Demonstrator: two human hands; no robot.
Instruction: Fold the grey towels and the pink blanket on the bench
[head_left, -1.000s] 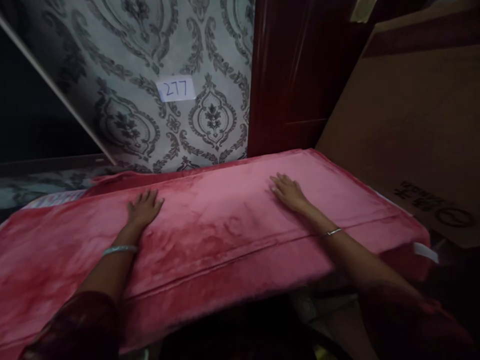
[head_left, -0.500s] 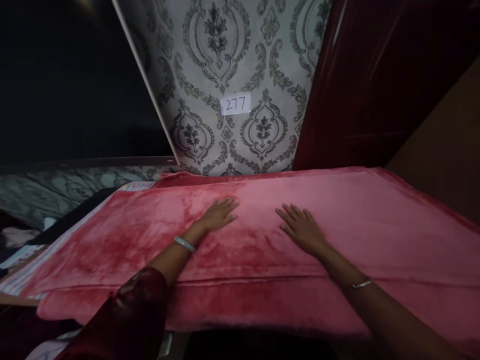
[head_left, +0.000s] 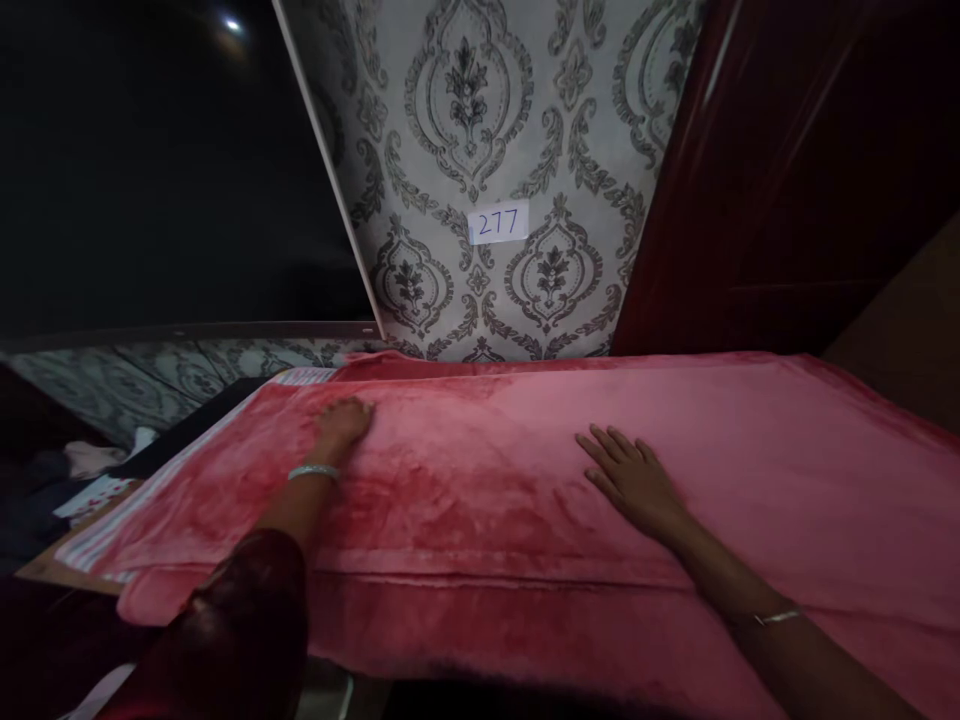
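Observation:
A pink blanket (head_left: 465, 490) with darker red patches lies folded in layers in front of me, its folded edges running along the near side. My right hand (head_left: 630, 480) rests palm down on its middle right, fingers stretched out and apart. Toward the blanket's far left part, my left hand (head_left: 345, 420) lies palm down on the pile, its fingers foreshortened and slightly blurred. Neither hand holds anything that I can see. A striped cloth edge (head_left: 97, 545) shows along the blanket's left side.
A large dark screen (head_left: 165, 180) stands behind on the left. Patterned wallpaper (head_left: 469, 100) carries a paper label (head_left: 499, 222) reading 277. A dark red glossy panel (head_left: 750, 200) rises at the right. Beyond the blanket's left edge are a printed paper (head_left: 94, 498) and dark items.
My left hand has slid left across the blanket, away from my right hand. My right hand stays on about the same blanket area. The view has shifted slightly.

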